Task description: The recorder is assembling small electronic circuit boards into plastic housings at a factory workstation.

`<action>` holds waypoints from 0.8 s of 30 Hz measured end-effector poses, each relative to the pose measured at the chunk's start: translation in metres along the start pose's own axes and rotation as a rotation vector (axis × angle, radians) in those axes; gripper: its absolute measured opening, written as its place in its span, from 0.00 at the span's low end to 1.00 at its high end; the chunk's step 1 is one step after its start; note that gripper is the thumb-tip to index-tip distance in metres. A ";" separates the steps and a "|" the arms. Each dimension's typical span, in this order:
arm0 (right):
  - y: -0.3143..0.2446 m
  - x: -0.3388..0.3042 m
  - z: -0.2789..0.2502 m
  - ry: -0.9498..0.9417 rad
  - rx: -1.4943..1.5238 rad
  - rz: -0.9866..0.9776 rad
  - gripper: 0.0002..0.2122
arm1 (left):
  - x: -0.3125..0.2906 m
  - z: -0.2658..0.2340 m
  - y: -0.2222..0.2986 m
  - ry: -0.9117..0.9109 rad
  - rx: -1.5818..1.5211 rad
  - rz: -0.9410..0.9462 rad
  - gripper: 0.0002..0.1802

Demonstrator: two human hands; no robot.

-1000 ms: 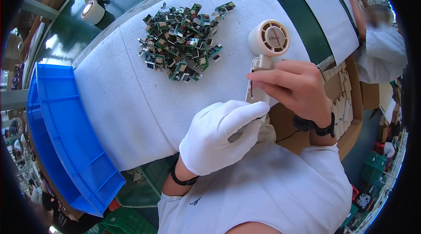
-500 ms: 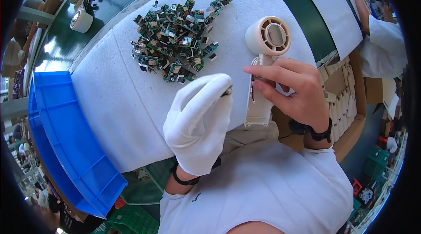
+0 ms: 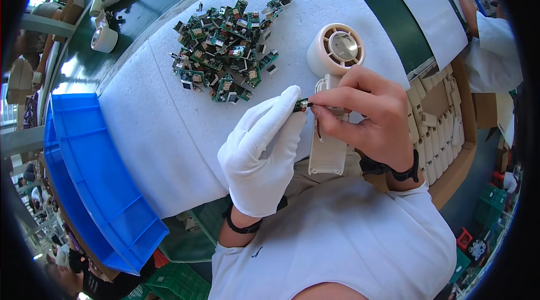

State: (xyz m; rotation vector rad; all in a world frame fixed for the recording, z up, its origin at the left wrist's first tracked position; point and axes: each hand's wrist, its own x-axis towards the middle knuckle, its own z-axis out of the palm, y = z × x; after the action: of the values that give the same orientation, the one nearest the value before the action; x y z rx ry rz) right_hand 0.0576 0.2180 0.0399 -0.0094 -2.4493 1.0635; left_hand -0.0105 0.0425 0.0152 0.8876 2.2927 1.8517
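My left hand [image 3: 256, 156], in a white glove, pinches a small green circuit board [image 3: 301, 105] between thumb and fingertips. My bare right hand [image 3: 368, 117] is closed, thumb and index finger gripping a small dark connector [image 3: 310, 104] right at the board's end; whether it is seated cannot be made out. Under the right hand lies a cream handheld fan [image 3: 326, 156], its handle shell open toward me and its round slotted head [image 3: 337, 49] pointing away. A thin dark red wire runs along the handle, partly hidden by my fingers.
A heap of circuit boards [image 3: 222, 46] covers part of the white foam sheet [image 3: 163, 148]. To the left stands a blue bin [image 3: 101, 176]. A carton of cream shells [image 3: 433, 148] sits at right. Another fan [image 3: 104, 38] lies far left. A co-worker's sleeve [image 3: 495, 52] shows far right.
My two hands have come together, bringing the board in the left glove to the right fingertips. The right fingers have pulled the connector out toward the board. The fan has shifted slightly left and nearer.
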 end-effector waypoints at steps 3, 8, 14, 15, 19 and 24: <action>0.001 -0.001 -0.004 -0.028 -0.055 -0.089 0.10 | -0.001 0.001 -0.001 0.000 -0.017 0.017 0.19; 0.002 0.001 -0.006 -0.034 -0.084 -0.145 0.10 | -0.002 0.000 -0.001 -0.016 -0.022 0.029 0.19; 0.005 0.005 -0.010 -0.065 -0.137 -0.269 0.09 | -0.002 0.000 0.001 -0.018 0.039 0.097 0.19; 0.005 0.005 -0.010 -0.064 -0.134 -0.278 0.08 | -0.002 0.000 0.002 -0.021 0.065 0.116 0.19; -0.005 -0.006 0.003 0.043 -0.041 -0.078 0.08 | -0.006 0.009 0.003 0.079 0.162 0.221 0.20; -0.012 -0.016 0.013 0.123 0.022 0.057 0.08 | -0.014 0.019 0.005 0.128 0.247 0.285 0.22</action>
State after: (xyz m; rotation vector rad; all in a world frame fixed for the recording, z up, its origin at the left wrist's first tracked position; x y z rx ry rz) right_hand 0.0683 0.1981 0.0341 -0.1345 -2.3388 1.0816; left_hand 0.0102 0.0529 0.0105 1.2189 2.6370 1.7966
